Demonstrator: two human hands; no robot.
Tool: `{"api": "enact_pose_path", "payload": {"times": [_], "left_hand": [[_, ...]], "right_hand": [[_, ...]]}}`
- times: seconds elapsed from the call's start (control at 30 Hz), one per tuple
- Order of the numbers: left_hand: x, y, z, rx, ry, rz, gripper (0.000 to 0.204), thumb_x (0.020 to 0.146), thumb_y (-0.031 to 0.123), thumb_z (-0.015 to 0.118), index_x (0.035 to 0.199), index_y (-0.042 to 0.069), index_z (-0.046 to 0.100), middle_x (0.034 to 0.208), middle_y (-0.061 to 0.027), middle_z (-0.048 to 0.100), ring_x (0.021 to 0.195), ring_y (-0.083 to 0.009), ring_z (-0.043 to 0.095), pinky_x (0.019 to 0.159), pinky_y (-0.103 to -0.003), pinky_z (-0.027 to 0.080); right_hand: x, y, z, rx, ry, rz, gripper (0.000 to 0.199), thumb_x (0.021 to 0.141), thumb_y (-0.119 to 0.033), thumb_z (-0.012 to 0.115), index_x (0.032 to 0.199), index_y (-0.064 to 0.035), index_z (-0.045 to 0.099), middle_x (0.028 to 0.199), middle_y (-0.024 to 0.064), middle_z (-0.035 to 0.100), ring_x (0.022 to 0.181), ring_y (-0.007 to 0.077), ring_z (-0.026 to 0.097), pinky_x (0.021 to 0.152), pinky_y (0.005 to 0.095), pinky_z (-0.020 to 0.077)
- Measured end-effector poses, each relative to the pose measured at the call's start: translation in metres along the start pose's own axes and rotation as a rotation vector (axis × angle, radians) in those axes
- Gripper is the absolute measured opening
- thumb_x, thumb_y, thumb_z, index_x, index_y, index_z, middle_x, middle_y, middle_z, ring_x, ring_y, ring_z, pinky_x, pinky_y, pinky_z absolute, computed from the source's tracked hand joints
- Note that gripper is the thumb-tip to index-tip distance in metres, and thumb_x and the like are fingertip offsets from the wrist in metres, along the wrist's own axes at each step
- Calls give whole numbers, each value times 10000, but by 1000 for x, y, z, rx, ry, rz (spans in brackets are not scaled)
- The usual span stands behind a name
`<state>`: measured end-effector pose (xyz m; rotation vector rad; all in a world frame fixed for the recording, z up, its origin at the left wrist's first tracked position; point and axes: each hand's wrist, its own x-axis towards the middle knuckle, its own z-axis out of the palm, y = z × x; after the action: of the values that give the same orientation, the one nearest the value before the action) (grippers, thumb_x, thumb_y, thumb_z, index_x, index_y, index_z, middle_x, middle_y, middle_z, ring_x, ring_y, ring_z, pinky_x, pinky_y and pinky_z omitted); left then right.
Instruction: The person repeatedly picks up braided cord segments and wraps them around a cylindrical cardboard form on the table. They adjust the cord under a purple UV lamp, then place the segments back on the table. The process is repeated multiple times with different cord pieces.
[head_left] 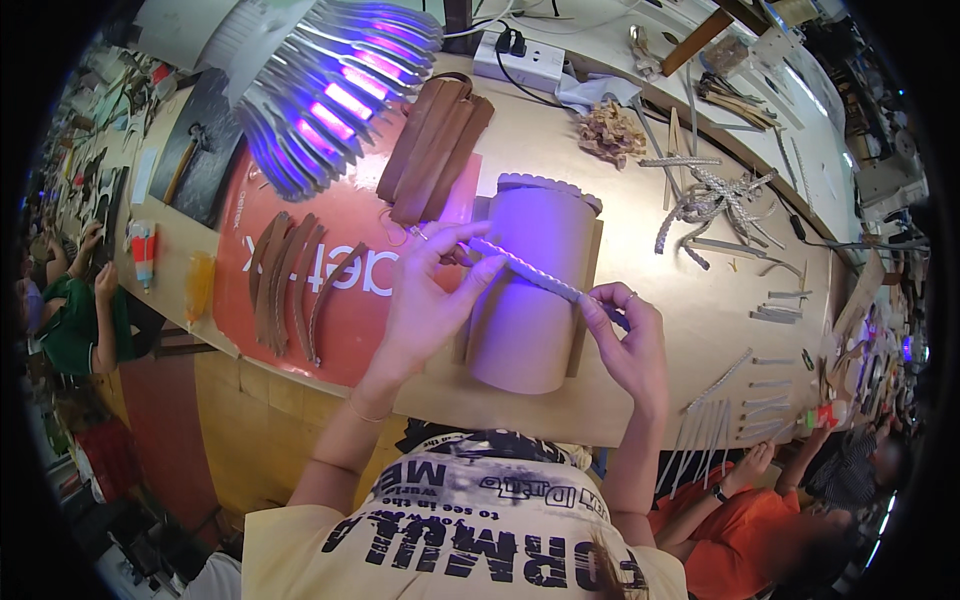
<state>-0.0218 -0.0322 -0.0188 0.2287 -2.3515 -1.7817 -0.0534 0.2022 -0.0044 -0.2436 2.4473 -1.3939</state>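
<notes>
A narrow strap with a light, rope-like stitched edge (535, 272) slants across the front of a tan, rounded form (520, 345). My left hand (430, 285) pinches the strap's upper left end between thumb and fingers. At its lower right end, my right hand (628, 340) grips it, and a dark piece shows beside those fingers. The form stands on the table between my hands, with a scalloped strip (550, 187) along its top edge. Purple light falls on the form and the strap.
A large finned lamp (330, 95) hangs at the upper left. Brown leather strips (435, 145) lie behind my left hand, more curved strips (285, 285) on a red sheet (235, 295). Braided cords (715, 200) and a power strip (518, 60) are farther back. A person in orange (740, 520) sits at right.
</notes>
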Motion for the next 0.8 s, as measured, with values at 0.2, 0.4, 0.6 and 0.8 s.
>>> {"api": "enact_pose_path", "payload": {"times": [0.2, 0.4, 0.6, 0.8], "left_hand": [[-13, 3, 10, -285, -32, -259, 217, 859, 87, 728, 1051, -3, 683, 908, -37, 677, 739, -69, 602, 685, -229, 486], [-14, -2, 14, -466, -40, -225, 113, 871, 67, 710, 956, 2, 677, 900, -19, 679, 782, -56, 613, 690, -213, 474], [-15, 13, 10, -137, -63, 32, 66, 859, 38, 683, 922, 37, 662, 986, -60, 642, 888, -137, 608, 743, -303, 484], [-58, 36, 46, -43, -314, 277, 208, 835, 146, 710, 1020, 80, 641, 1154, -116, 608, 1011, -260, 609, 854, -368, 494]], "right_hand": [[-12, -17, 16, -422, 329, -243, 282, 853, -219, 726, 1082, -68, 658, 1188, 132, 567, 1112, 271, 511, 992, 425, 349], [-13, -21, 30, -323, 333, -264, 301, 851, -181, 724, 1117, -62, 648, 1227, 136, 544, 1145, 285, 504, 989, 421, 386], [-6, 3, 22, -142, 213, -228, 199, 877, -161, 695, 1031, -47, 640, 1075, 111, 604, 984, 261, 560, 959, 401, 386], [-63, 47, -39, 218, -95, 144, 24, 916, -8, 596, 921, -8, 573, 856, 18, 550, 835, 103, 531, 714, 239, 479]]}}
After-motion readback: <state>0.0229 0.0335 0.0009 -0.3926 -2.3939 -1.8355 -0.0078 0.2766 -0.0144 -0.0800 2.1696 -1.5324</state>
